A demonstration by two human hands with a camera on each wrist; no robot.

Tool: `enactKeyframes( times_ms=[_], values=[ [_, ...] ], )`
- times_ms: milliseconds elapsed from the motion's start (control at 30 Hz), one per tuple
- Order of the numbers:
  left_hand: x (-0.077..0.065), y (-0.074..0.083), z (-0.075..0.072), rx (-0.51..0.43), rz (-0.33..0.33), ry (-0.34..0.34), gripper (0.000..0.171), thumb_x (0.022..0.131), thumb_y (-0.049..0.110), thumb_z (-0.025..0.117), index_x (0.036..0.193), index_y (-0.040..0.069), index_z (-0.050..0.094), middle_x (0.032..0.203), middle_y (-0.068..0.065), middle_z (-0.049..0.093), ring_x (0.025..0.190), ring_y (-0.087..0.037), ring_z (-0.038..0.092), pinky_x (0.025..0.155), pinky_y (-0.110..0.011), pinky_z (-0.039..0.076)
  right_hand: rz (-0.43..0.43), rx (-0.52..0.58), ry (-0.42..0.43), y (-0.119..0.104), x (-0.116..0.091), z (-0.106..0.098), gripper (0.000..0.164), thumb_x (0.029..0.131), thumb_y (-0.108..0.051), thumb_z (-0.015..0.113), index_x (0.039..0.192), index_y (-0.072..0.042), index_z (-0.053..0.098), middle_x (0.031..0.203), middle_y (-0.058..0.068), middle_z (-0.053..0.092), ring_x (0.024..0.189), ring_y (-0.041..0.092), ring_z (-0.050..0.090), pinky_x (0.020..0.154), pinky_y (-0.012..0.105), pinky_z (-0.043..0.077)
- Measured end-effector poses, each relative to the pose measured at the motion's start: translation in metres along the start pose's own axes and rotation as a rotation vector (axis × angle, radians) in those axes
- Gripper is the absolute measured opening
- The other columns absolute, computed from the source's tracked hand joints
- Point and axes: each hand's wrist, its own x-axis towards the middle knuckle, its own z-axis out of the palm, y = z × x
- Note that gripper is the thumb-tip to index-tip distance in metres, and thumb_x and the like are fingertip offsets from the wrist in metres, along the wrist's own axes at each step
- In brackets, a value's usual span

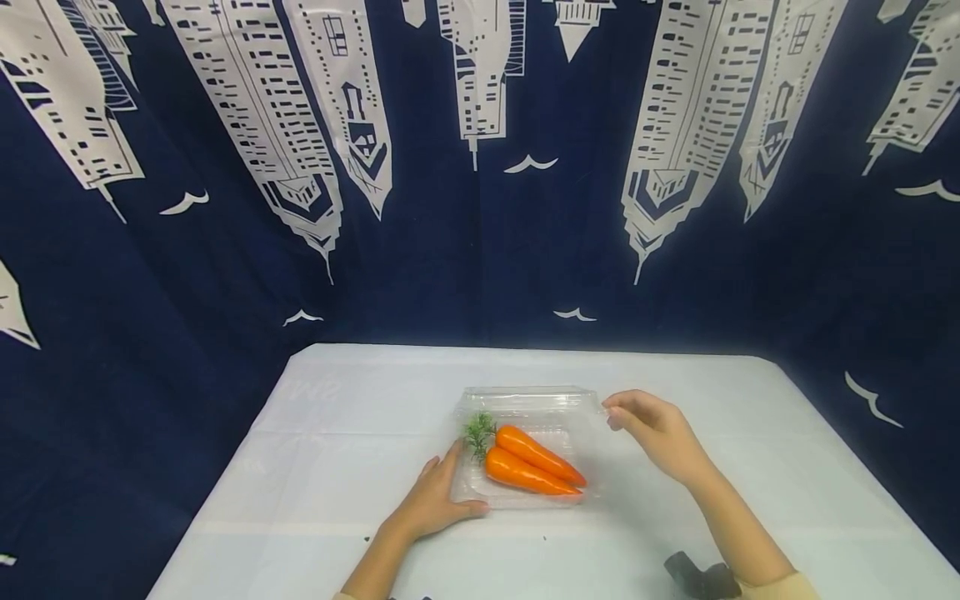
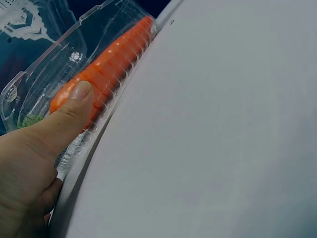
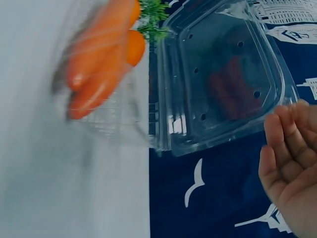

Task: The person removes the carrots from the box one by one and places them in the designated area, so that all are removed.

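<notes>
A clear plastic clamshell container (image 1: 517, 502) sits on the white table with two orange carrots (image 1: 528, 471) in its base. Their green tops (image 1: 478, 433) lie at its left side. The transparent lid (image 3: 223, 74) stands raised at the back in the right wrist view, with small holes in it. My left hand (image 1: 431, 504) rests against the container's front left corner, fingers along the left side. Its straight thumb (image 2: 64, 116) presses the front wall. At the lid's right corner, my right hand (image 1: 656, 433) has its fingertips bent against the edge and appears to pinch it.
The white table (image 1: 337, 475) reaches past the container on both sides. Behind it hangs a dark blue cloth (image 1: 480, 267) printed with white buildings and birds. A dark grey device (image 1: 701, 577) shows by the right wrist.
</notes>
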Motion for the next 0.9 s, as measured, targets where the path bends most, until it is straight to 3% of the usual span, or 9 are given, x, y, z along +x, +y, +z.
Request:
enactKeyframes(
  times_ms=[233, 633, 900],
  values=[
    [0.0, -0.001, 0.001, -0.009, 0.0, 0.002, 0.11, 0.069, 0.064, 0.065, 0.147, 0.005, 0.016, 0.149, -0.013, 0.025, 0.132, -0.027, 0.032, 0.111, -0.045, 0.012, 0.031, 0.086, 0.068, 0.0, 0.034, -0.004, 0.033, 0.094, -0.026, 0.055, 0.112, 0.0, 0.061, 0.092, 0.014, 0.065, 0.079, 0.014, 0.061, 0.074, 0.016, 0.05],
    [0.001, -0.001, 0.0, -0.009, -0.023, -0.008, 0.111, 0.068, 0.067, 0.064, 0.148, 0.006, 0.015, 0.15, -0.012, 0.024, 0.133, -0.027, 0.03, 0.111, -0.045, 0.012, 0.029, 0.15, 0.077, 0.007, 0.073, -0.002, 0.035, 0.096, -0.023, 0.051, 0.115, 0.006, 0.057, 0.099, 0.022, 0.063, 0.08, 0.015, 0.062, 0.073, 0.018, 0.051],
    [0.001, -0.001, 0.0, -0.012, -0.045, -0.012, 0.111, 0.068, 0.067, 0.064, 0.148, 0.008, 0.016, 0.149, -0.011, 0.024, 0.133, -0.028, 0.029, 0.111, -0.046, 0.013, 0.127, 0.061, 0.017, 0.017, 0.089, 0.004, 0.035, 0.097, -0.019, 0.048, 0.118, 0.008, 0.055, 0.099, 0.023, 0.063, 0.092, 0.032, 0.059, 0.085, 0.04, 0.048]
  ],
)
